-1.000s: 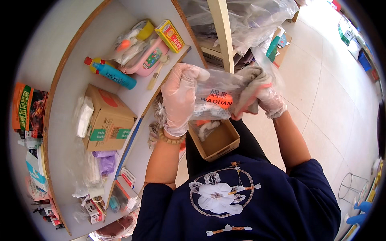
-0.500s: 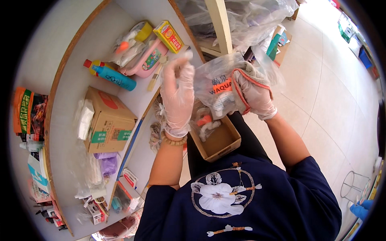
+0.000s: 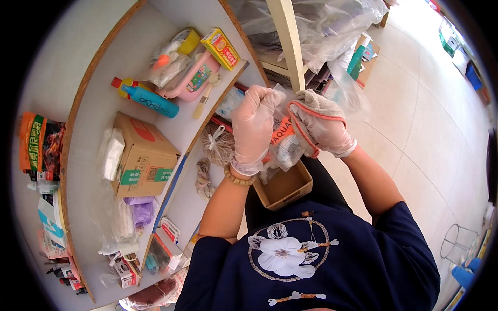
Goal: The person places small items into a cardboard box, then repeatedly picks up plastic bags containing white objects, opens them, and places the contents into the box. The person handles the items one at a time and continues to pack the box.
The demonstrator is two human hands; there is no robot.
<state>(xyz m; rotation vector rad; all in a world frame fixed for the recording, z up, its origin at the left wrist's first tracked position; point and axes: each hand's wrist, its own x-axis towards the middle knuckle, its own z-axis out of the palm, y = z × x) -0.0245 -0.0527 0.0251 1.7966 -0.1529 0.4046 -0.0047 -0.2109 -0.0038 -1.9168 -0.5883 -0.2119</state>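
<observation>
Two gloved hands, left hand (image 3: 254, 122) and right hand (image 3: 319, 124), fingers curled, grip a clear plastic bag (image 3: 285, 145) above a small cardboard box (image 3: 285, 189).

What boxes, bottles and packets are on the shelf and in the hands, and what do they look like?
Clear plastic bag: gripped by left hand and right hand, orange label patch.
Small open cardboard box: below the hands, brown.
Big cardboard box: on the shelf, brown, red and green patches.
Blue bottle: lying behind it, red cap.
Yellow carton: shelf's far end, red trim.
Pink bottle: lying beside the carton.
Orange and green packets: far left.
</observation>
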